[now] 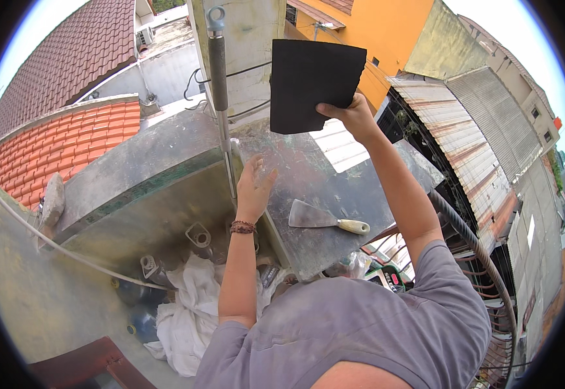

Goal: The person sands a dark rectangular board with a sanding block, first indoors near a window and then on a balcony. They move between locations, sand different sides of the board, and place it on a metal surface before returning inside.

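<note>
My right hand (354,118) is closed on the lower right corner of a sheet of black sandpaper (315,81), thumb over its face. The sheet is raised above the ledge, and its right edge is ragged. My left hand (255,191) has its fingers apart and holds nothing. It is beside the lower part of an upright metal pole (217,71) with a grey grip and an eye at the top; whether they touch, I cannot tell. Below the sheet, a putty knife (315,215) with a wide blade and pale handle lies flat on the grey ledge (282,159).
Left of my left arm are a white cloth (188,311) and several containers in the corner below the low wall (136,172). A pale hose (55,243) runs along the left. To the right a curved metal railing (483,259) borders a drop to corrugated roofs (457,139).
</note>
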The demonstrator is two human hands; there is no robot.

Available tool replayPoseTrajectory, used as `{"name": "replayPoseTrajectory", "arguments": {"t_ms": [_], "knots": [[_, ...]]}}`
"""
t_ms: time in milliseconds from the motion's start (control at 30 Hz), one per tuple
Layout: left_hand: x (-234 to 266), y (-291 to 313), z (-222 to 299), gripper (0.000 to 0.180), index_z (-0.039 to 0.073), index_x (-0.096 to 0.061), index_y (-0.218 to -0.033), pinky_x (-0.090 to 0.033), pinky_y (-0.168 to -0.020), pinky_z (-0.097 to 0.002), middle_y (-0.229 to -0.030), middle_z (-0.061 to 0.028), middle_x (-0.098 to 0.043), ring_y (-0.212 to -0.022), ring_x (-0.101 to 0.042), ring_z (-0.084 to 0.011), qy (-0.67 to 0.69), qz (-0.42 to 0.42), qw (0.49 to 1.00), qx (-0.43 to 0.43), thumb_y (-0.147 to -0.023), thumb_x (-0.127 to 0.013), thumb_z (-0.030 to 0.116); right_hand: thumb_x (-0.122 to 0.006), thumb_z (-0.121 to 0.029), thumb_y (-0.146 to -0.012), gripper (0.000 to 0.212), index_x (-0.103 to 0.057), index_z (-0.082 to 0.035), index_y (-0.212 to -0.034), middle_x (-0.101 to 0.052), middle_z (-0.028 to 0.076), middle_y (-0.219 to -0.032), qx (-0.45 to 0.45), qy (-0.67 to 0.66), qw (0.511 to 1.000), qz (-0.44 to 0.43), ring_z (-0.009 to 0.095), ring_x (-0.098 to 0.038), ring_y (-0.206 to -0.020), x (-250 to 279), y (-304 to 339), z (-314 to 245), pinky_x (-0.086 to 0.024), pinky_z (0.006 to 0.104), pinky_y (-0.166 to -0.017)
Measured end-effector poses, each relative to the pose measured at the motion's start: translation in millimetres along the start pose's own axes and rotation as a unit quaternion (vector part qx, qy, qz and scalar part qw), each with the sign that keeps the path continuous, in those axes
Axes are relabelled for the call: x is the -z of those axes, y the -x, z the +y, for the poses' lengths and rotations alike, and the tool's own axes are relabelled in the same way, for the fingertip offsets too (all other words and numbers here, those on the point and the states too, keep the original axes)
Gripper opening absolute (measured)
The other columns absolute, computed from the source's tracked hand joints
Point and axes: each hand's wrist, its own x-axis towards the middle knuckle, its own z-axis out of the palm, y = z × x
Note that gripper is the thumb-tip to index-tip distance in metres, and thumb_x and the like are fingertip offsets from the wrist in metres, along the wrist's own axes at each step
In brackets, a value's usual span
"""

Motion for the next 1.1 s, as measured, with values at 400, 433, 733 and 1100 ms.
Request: {"name": "replayPoseTrajectory", "arguments": {"t_ms": [400, 433, 733, 1100], "knots": [[-40, 24, -38, 0.047, 0.003, -0.055, -0.131, -0.014, -0.119, -0.0467, -0.139, -0.0173, -0.052, -0.136, -0.042, -0.0313, -0.146, 0.022, 0.986, -0.077, -0.099, -0.053, 0.038, -0.085, -0.020, -0.077, 0.030, -0.075, -0.004, -0.100, -0.073, 0.005, -0.095, 0.109, 0.019, 0.994, 0.007, 0.015, -0.067, -0.090, -11, -188, -27, -0.051, 0.0307, -0.086], [-40, 23, -39, 0.047, 0.003, -0.055, -0.130, -0.015, -0.119, -0.0469, -0.139, -0.0173, -0.053, -0.136, -0.042, -0.0314, -0.151, 0.020, 0.985, -0.083, -0.099, -0.053, 0.038, -0.085, -0.021, -0.077, 0.031, -0.074, -0.004, -0.101, -0.073, 0.005, -0.096, 0.105, 0.011, 0.994, -0.010, 0.015, -0.067, -0.091, -15, -194, -24, -0.051, 0.0308, -0.086], [-38, 23, -39, 0.044, 0.002, -0.057, -0.127, -0.018, -0.118, -0.0484, -0.134, -0.0176, -0.057, -0.133, -0.046, -0.0337, -0.172, 0.036, 0.980, -0.094, -0.097, -0.056, 0.035, -0.087, -0.018, -0.074, 0.038, -0.073, -0.004, -0.106, -0.073, 0.005, -0.100, 0.024, 0.090, 0.994, -0.064, 0.016, -0.066, -0.096, -42, -208, 33, -0.050, 0.0331, -0.089], [-41, 21, -38, 0.041, 0.002, -0.060, -0.122, -0.019, -0.117, -0.0489, -0.128, -0.0188, -0.060, -0.131, -0.048, -0.0355, -0.164, 0.046, 0.980, -0.101, -0.097, -0.057, 0.034, -0.084, -0.020, -0.074, 0.040, -0.071, -0.001, -0.106, -0.073, 0.011, -0.100, 0.055, 0.247, 0.962, -0.102, 0.021, -0.066, -0.095, -63, -198, 60, -0.050, 0.0331, -0.088]]}}
